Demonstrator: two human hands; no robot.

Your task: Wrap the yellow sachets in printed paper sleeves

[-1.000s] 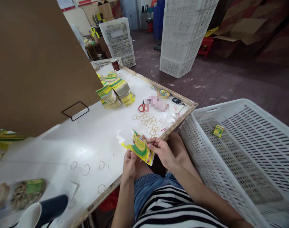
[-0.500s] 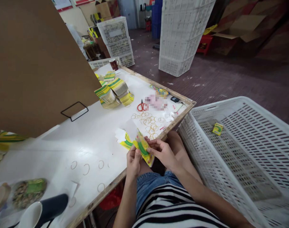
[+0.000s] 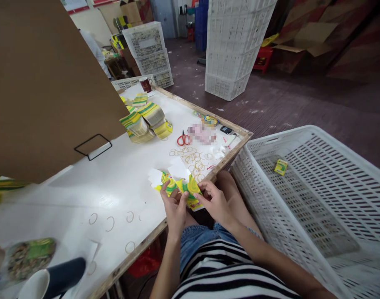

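A flat yellow-and-green printed carton (image 3: 177,186) with white flaps lies at the near edge of the white table (image 3: 115,178). My left hand (image 3: 175,209) pinches its lower middle part with thumb and fingers. My right hand (image 3: 215,202) grips its right end, fingers curled over the card. Both hands sit just past the table's wooden edge, above my lap. Loose rubber bands (image 3: 194,160) lie on the table right behind the carton.
Bundled stacks of the same cartons (image 3: 146,120) sit mid-table, red scissors (image 3: 182,139) beside the bands. A brown cardboard sheet (image 3: 46,79) leans at left. A white slotted crate (image 3: 314,195) at my right holds one small folded box (image 3: 280,167). More crates (image 3: 233,45) stand behind.
The carton was held up and partly folded; now it is spread lower against the table edge. My left hand moved up onto its middle. The view shifted slightly right.
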